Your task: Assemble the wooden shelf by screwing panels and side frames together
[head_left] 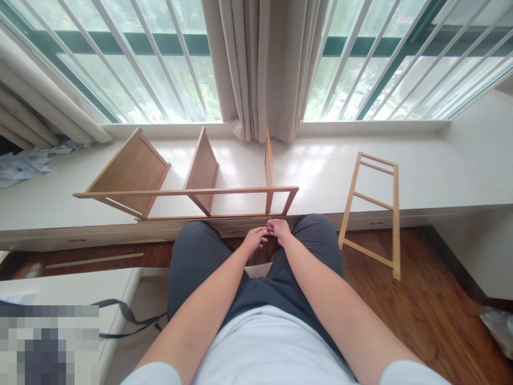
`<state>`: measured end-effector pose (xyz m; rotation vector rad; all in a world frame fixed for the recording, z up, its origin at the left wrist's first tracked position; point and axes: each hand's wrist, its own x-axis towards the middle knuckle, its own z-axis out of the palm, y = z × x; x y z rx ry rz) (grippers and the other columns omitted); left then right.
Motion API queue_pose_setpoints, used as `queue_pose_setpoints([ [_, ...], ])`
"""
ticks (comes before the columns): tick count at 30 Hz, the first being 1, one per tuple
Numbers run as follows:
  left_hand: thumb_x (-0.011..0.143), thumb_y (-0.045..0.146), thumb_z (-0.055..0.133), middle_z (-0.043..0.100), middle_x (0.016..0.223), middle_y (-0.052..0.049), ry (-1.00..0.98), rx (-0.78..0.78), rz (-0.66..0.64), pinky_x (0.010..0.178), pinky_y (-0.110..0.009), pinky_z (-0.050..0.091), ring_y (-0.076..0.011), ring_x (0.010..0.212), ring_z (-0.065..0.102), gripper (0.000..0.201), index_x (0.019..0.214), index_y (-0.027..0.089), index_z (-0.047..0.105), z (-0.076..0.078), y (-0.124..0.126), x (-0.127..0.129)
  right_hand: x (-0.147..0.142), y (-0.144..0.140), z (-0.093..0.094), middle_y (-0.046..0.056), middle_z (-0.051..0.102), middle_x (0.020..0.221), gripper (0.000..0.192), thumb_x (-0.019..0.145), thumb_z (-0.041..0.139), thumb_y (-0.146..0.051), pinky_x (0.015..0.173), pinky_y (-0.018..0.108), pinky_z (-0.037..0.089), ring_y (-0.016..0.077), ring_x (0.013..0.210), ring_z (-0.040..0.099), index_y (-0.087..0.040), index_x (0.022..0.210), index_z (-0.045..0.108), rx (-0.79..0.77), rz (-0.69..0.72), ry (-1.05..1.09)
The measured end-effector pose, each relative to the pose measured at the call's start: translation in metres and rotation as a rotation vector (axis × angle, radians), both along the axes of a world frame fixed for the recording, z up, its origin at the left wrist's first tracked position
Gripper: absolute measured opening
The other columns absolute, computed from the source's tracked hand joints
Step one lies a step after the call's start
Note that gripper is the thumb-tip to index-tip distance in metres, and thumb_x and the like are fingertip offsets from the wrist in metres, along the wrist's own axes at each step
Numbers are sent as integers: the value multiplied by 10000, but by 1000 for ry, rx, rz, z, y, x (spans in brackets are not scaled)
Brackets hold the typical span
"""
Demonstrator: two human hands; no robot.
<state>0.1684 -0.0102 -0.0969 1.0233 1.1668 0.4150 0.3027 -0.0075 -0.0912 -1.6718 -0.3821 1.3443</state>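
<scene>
White ledge bearing a wooden shelf, laid on its long side against the front edge, mostly left of the ledge's middle, its boards on end. A ladder-like wooden frame, smaller, slants over that edge toward the ledge's right end, well apart from the shelf. Just off the front edge, near the foot of the shelf's right-hand board, the right hand pinches a slim metal piece; the left hand lies close beside it, fingers spread and loosely bent, and whether they also grip the piece cannot be told. The piece's upper tip appears to be at or very near the shelf's lower side; contact is unclear. In our judgement, work at this joint goes best with the piece kept square to the wood, turned in short, light strokes if it is a screw or key, while the free fingers steady its end and the shelf is kept from sliding over the edge
</scene>
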Motion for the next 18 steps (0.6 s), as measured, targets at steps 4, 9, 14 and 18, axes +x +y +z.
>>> queue_pose_setpoints([
  [4,890,314,538,690,1190,-91,-43,-53,36,500,-153,395,-101,733,630,335,1177,199,666,2,0,0,-1,0,0,0,614,660,154,798,585,-148,453,172,424,90,542,565,-147,646,611,11,1,17],
  [9,875,323,569,694,1171,-100,-75,-67,68,500,-158,397,-101,724,629,332,1160,186,670,5,0,0,0,0,-1,-3,602,625,165,785,594,-161,463,182,433,91,527,555,-146,620,589,12,2,29],
  [14,867,334,581,717,1061,-104,-107,-36,85,502,-153,375,-106,722,635,333,1139,173,684,4,0,-1,1,0,-3,4,623,644,131,783,613,-174,481,193,456,104,545,579,-154,654,603,-3,-1,28],
  [18,866,308,562,726,1015,-109,-106,7,108,507,-161,369,-107,704,634,329,1124,154,696,2,1,-1,2,0,-5,16,657,696,63,796,616,-170,488,195,457,103,548,581,-154,747,652,-24,2,17],
])
